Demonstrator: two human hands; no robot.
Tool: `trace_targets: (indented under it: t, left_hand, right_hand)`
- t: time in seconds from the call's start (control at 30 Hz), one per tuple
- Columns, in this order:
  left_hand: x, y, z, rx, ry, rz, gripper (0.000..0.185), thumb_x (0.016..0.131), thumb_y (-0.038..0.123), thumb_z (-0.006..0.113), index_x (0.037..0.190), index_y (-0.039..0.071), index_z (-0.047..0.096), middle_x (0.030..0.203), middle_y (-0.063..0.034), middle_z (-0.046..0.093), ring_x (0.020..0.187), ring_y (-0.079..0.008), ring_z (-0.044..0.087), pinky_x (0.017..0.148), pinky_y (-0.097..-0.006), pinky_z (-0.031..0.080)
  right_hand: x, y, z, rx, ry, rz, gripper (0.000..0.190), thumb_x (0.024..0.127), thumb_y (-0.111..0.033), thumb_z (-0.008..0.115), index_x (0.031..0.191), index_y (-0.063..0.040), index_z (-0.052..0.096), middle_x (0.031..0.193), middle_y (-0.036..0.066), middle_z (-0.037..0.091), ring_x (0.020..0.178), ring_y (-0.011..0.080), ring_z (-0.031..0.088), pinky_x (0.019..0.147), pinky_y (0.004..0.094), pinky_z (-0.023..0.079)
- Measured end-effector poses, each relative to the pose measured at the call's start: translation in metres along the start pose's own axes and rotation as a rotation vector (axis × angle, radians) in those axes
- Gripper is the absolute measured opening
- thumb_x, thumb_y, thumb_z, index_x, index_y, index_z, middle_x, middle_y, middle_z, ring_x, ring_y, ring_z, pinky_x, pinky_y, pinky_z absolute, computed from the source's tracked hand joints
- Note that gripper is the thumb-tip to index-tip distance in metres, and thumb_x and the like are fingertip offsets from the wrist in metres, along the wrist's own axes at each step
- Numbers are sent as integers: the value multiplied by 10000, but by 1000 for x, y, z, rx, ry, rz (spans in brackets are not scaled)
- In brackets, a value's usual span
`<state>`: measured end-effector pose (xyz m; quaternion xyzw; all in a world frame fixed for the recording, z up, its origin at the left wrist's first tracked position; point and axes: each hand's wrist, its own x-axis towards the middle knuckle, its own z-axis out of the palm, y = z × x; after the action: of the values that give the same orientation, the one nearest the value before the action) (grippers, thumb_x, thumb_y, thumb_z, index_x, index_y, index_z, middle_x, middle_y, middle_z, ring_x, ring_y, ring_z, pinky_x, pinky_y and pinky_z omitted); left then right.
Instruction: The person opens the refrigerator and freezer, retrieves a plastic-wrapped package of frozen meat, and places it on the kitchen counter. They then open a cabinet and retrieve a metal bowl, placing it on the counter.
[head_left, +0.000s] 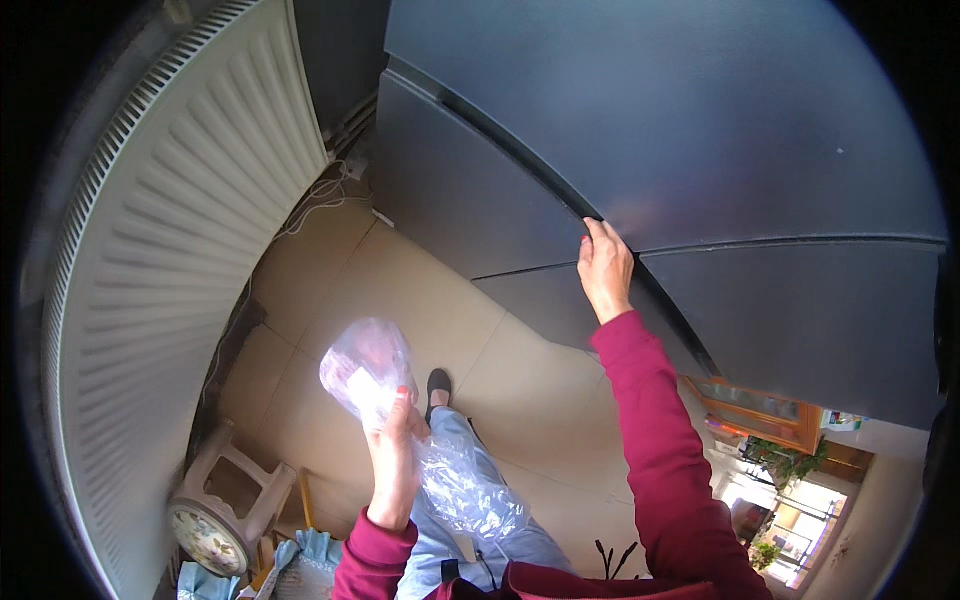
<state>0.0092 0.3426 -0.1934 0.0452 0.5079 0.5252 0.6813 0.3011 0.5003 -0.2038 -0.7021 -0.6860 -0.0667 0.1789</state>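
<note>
In my left hand (394, 450) is a clear plastic bag (367, 367), gripped at its gathered neck. Something pinkish shows through its full upper part, and its loose crinkled end (469, 487) hangs below my fist. My right hand (606, 266) is at the recessed grip gap of a dark grey refrigerator (675, 120), with its fingertips hooked at the edge between the upper and lower fronts. The refrigerator's fronts appear closed.
A white panel radiator (202, 217) stands along the left. Pale cables (322, 199) lie by the wall. A plastic stool with a floral seat (210, 536) is at lower left, beside light-blue fabric (307, 555). A wood-framed glass cabinet (757, 412) and plants are at lower right.
</note>
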Motion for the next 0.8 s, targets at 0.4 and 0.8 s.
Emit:
trace_targets:
  t: [0.4,0.8]
  left_hand:
    - [64,-2,41,148,67,80,81,879,115,604,895,43,571,724,16,532,649,-72,503,572,-216,388]
    - [75,10,3,290,104,293,389,674,138,801,898,39,499,831,-9,455,749,-118,461,660,-249,393]
  right_hand:
    - [-79,-113,-30,298,-263,-129,412,771,56,538,1184,58,529,1080,180,602,921,316,622,770,361,515]
    - [-120,-182,-43,1229,-561,43,348,848,-2,540,1176,109,502,1190,254,545,1059,327,587,851,379,496]
